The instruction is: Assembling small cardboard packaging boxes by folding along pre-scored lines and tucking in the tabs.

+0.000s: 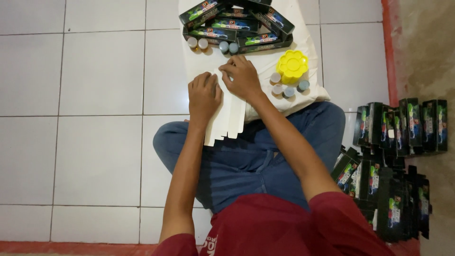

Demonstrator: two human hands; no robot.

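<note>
At frame centre, the left hand [204, 96] lies curled on a stack of white card strips [228, 118], hiding their upper ends; the right hand [242, 78] pinches the top edge. Black boxes [235, 24] are cut off above. Bare floor tiles [95, 95] spread left.

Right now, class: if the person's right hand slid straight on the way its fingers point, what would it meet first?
The right hand points up and slightly left in the picture, across the white cloth. It would most likely reach the grey-lidded small pots first, just before the stack of black boxes. Depth is hard to judge from above.
</note>
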